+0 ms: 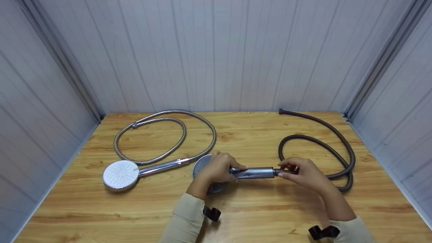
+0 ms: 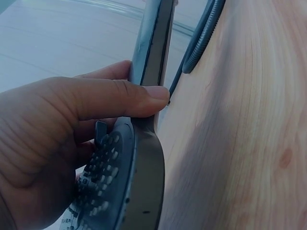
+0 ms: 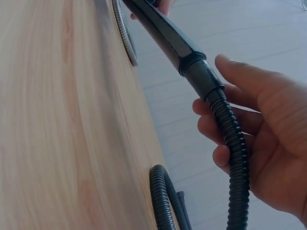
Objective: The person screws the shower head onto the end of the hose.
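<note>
A dark grey shower head is held in my left hand (image 1: 216, 168), its handle (image 1: 258, 173) pointing right. In the left wrist view the thumb and fingers pinch the neck, just above the nozzle face (image 2: 103, 182). At the handle's end sits the connector (image 3: 204, 79) of a dark ribbed hose (image 3: 236, 158), in line with the handle. The fingers of my right hand (image 1: 307, 173) curl behind this hose just below the connector, with the thumb lifted off it. Whether the connector is fully tightened cannot be seen.
At the left, a chrome shower head (image 1: 120, 174) lies face up, joined to a coiled silver hose (image 1: 211, 135). The dark hose loops across the right of the wooden table (image 1: 246, 135), its free end (image 1: 281, 111) near the back wall (image 1: 229, 54). Panels stand on both sides.
</note>
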Motion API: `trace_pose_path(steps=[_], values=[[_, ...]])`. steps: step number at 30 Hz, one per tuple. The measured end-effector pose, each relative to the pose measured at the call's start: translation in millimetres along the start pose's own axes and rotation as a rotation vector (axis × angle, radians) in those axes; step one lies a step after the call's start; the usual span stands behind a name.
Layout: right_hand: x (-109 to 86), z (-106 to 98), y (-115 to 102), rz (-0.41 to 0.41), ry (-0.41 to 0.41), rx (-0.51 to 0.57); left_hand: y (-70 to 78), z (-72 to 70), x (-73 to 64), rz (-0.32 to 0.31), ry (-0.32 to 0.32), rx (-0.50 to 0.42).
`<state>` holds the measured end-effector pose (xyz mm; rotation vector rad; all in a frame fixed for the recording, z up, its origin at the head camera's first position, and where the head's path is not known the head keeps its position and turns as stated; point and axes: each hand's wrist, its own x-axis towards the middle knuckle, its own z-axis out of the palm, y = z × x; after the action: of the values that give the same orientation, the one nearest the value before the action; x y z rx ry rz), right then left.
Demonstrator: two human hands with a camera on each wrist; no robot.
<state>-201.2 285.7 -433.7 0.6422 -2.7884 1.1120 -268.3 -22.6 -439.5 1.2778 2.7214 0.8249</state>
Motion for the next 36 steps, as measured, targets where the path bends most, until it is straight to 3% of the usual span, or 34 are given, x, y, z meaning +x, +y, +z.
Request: trace_pose_path(steps=[8,36], values=[[0.5,0.2,1.6,-0.053,0.024,-0.007,1.0,-1.2,-0.7,0.006,0.008,0.004],[-0.9,-1.4,-1.4,-0.005,-0.001,0.036,2.4,-1.7,-1.3,-0.024,0.008,0.006]])
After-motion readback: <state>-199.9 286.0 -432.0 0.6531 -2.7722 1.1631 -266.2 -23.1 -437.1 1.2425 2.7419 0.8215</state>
